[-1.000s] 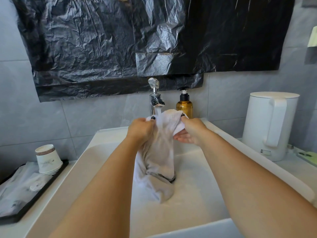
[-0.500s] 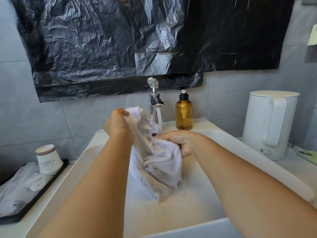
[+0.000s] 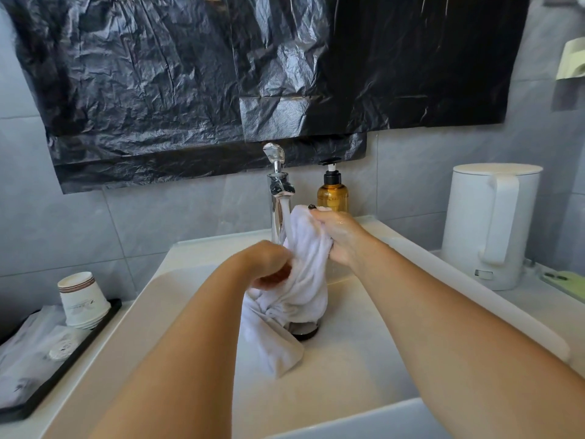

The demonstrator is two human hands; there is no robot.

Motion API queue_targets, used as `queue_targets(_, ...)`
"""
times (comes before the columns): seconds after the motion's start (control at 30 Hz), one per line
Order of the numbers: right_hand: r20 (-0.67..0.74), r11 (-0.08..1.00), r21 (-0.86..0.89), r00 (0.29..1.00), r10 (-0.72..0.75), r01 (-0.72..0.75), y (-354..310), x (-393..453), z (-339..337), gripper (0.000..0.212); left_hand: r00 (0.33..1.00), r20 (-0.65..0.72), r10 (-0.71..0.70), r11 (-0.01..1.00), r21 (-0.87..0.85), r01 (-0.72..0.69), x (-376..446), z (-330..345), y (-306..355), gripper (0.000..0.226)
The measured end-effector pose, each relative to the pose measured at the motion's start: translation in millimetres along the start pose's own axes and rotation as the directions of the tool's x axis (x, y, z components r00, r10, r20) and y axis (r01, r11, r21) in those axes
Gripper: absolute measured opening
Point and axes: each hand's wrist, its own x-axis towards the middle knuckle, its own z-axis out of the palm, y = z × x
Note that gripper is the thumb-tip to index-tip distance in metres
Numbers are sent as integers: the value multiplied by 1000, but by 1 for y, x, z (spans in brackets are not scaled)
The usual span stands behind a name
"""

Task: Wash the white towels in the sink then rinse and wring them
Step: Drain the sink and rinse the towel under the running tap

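Your sink [image 3: 364, 359] has room, so keep the work low in it to cut splashing. The towel [image 3: 304, 280] hangs bunched over the drain [image 3: 304, 329], top end up under the tap [image 3: 278, 191], tail trailing on the basin floor. Your right hand [image 3: 340, 236] grips the top, fingers curled round it; your left hand [image 3: 269, 264] clenches a fold lower down. I'd say rub the two gripped bits against each other under the stream, and shift your grips along so the tail gets washed too.
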Motion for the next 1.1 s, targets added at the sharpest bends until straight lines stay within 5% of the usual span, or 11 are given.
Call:
queue_targets(0.17,116,998,33,992,-57,54,-10,-8,11,23,994,104,-46,999,18,44,8,5,-13,28)
queue_targets(0.3,147,999,30,989,-22,18,-10,-6,2,14,983,185,-10,1000,-16,13,7,12,-14,15)
queue_targets(0.33,162,1000,15,987,3,-5,-11,-6,0,12,973,232,-9,995,-95,32,2,11,-9,21)
queue_targets(0.43,152,986,-148,983,101,-79,-6,-8,-1,10,936,346,70,938,-343,56,8,2,-3,87)
queue_targets(0.5,161,959,-264,976,147,-101,-3,-12,1,6,944,311,109,897,-439,41,13,-2,-3,99)
queue_targets(0.67,-46,967,-235,995,88,-96,-9,-3,-6,5,995,-94,43,718,-690,-96,21,-9,-1,22)
queue_targets(0.8,-280,856,-504,959,-41,-111,-4,7,-10,29,992,-128,14,486,-866,-119,22,-23,-6,14)
queue_targets(0.93,-233,967,-226,970,67,-121,-10,4,-15,30,977,122,175,724,-688,-44,18,-14,-17,15)
queue_targets(1.1,6,997,14,998,70,-70,-17,2,-22,20,994,110,20,814,-579,48,27,8,-18,20)
